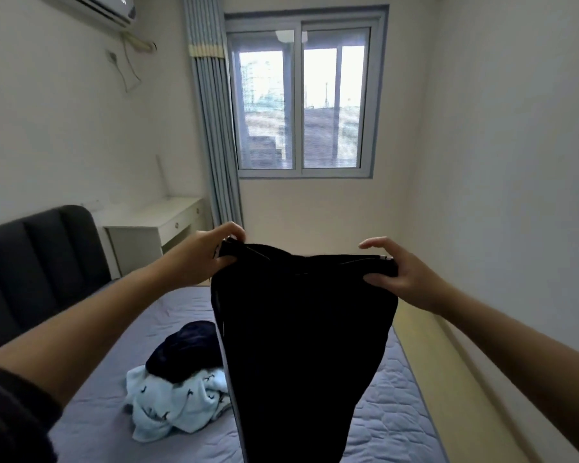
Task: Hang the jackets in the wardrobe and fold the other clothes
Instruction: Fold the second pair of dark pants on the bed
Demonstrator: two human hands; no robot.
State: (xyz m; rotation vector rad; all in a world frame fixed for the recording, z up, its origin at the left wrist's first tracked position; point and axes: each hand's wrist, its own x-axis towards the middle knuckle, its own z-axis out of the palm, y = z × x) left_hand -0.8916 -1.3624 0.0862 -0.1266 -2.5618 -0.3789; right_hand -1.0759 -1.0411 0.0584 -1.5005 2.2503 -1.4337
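Left hand (201, 257): raised at arm's length, fingers curled over and pinching the left end of the top band of a black garment (301, 335). Right hand (403, 279): raised level with the left and well apart from it, thumb pressed on the front of the band's right end, the other fingers behind it, the forefinger lifted clear above the edge. Black garment: held up between the two hands by its top band, which sags slightly at the middle; the cloth hangs straight down below the hands, narrows toward the bottom, and runs out of the lower edge of the view; whether it is trousers or another piece cannot be told. Dark navy garment (184, 349): crumpled, below the left hand, lying on top of the next item. Light blue garment (178, 406): crumpled, printed with small dark marks, below the left forearm, touching the navy piece above it. Bed (395, 416): grey-violet quilted cover, below both hands, bearing the two crumpled pieces. Headboard (37, 259): dark, padded, left of the left arm. Desk (154, 225): white, with drawers, beyond the left hand. Curtain (214, 128): pale blue, drawn aside, above the left hand. Window (301, 95): above and beyond both hands. Air conditioner (94, 8): wall-mounted, high above the left arm.
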